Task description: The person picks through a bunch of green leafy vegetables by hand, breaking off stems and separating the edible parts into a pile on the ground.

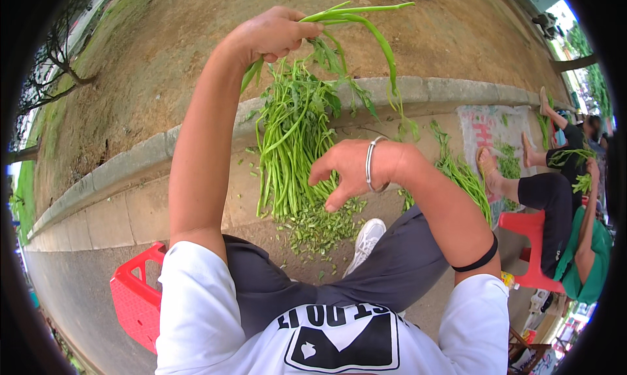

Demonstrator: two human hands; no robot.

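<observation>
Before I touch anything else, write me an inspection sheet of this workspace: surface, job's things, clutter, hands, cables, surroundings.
Surface: pavement along a stone curb.
Job's things: green stalks in hand; a heap of greens by the curb, with short cut pieces scattered at its near end.
Clutter: red stool at left; plastic sheet at right, with greens on it.
Left hand: closed around the stalks.
Right hand: empty, thumb and fingers apart; contact with the heap cannot be told.
Cables: nothing seen.
Surroundings: bare soil beyond the curb; a seated person at right, holding greens.
</observation>
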